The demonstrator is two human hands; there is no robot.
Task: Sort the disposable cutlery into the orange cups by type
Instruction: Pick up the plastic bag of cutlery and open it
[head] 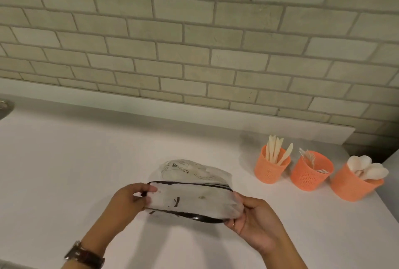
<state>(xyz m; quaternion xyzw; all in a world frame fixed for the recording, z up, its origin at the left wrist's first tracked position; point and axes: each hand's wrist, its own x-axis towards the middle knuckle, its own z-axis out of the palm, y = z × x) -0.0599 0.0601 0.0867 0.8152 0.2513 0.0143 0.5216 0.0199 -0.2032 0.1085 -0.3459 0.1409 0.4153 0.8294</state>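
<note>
Three orange mesh cups stand in a row at the right of the white counter. The left cup [271, 168] holds several knives [275, 150], the middle cup [311, 172] holds forks [308, 157], and the right cup [354, 184] holds spoons [367, 168]. Near the counter's front, both hands hold a translucent white pouch [190, 199] with a black zip edge just above the surface. My left hand [127, 200] pinches its left end. My right hand [254, 217] grips its right end. The pouch's contents are hidden.
A grey brick wall rises behind the white counter [86, 161]. A metal object [5, 107] shows at the far left edge. The counter ends just right of the spoon cup, beside a dark gap [367, 150].
</note>
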